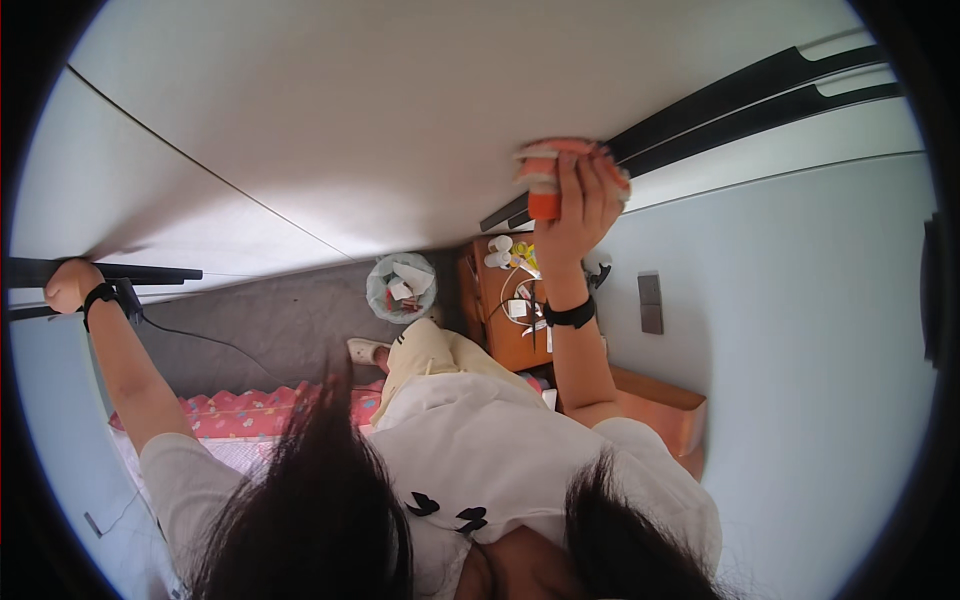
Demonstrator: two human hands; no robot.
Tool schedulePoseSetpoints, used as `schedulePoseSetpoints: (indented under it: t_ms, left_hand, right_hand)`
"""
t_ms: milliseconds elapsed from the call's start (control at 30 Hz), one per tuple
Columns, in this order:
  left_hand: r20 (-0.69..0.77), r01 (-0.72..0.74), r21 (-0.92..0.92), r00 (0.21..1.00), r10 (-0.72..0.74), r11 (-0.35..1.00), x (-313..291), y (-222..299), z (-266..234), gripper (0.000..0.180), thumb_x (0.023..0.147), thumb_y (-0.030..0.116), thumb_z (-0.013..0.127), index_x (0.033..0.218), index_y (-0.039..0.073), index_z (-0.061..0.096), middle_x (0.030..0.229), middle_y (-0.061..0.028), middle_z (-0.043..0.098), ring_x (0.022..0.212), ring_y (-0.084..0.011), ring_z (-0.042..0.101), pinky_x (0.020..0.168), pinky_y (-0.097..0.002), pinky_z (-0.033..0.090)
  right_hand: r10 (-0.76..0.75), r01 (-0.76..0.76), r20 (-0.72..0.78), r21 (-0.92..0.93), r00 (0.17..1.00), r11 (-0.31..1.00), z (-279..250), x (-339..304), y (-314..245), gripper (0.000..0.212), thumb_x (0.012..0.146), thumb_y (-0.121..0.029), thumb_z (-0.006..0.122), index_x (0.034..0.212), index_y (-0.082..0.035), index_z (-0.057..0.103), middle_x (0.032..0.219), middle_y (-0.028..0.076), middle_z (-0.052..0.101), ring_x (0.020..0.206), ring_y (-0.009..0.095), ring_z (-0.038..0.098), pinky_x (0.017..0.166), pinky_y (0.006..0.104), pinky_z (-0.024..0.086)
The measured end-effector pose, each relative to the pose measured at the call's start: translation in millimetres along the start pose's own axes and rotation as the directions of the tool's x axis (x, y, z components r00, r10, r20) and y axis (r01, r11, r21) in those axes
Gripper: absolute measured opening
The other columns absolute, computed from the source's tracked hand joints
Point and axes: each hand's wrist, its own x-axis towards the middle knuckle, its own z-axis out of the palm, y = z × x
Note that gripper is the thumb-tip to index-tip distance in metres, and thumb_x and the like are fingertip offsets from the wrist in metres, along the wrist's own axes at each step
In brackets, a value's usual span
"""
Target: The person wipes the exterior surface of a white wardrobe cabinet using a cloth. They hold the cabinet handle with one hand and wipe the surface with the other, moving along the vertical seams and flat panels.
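Note:
My right hand (590, 210) is raised and closed on a folded orange and white cloth (543, 180). The cloth lies against the pale cabinet door (350, 110), beside the black handle strips (720, 105) that run up to the upper right. Far out to the left, my left hand (72, 286) is curled around another black door handle (150, 274). Its fingertips are partly hidden. Each wrist wears a black band.
Below stands a bin with a clear liner (401, 288), holding paper scraps. A wooden bedside cabinet (490, 310) carries white bottles and cables. A bed with a pink frilled edge (240, 412) lies at the lower left. A dark cable (215, 340) crosses the grey floor (290, 310).

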Motion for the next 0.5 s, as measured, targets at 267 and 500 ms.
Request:
schedulePoseSetpoints:
  t_ms: [267, 500]
  left_hand:
    - [-0.016, 0.03, -0.04, 0.999, -0.031, 0.999, 1, 1, -1, 0.044, 0.081, 0.023, 0.032, 0.075, -0.014, 0.056, 0.08, -0.0336, 0.06, 0.07, -0.049, 0.056, 0.066, -0.054, 0.047]
    - [-0.015, 0.039, 0.006, 0.999, -0.039, 0.999, 13, -6, 1, 0.043, 0.081, 0.023, 0.031, 0.078, -0.012, 0.057, 0.083, -0.0322, 0.061, 0.073, -0.0467, 0.056, 0.069, -0.053, 0.047]
  right_hand:
    - [-0.019, 0.004, 0.252, 0.062, 0.968, 0.998, 10, -54, -6, 0.046, 0.077, -0.014, 0.06, 0.122, -0.019, 0.063, 0.126, 0.002, 0.055, 0.119, 0.022, 0.048, 0.086, 0.0444, 0.036]
    - [-0.086, 0.071, 0.221, 0.074, 0.972, 0.995, 28, -77, 2, 0.037, 0.077, -0.017, 0.067, 0.114, -0.018, 0.067, 0.116, 0.0, 0.057, 0.115, 0.021, 0.05, 0.093, 0.0468, 0.035]
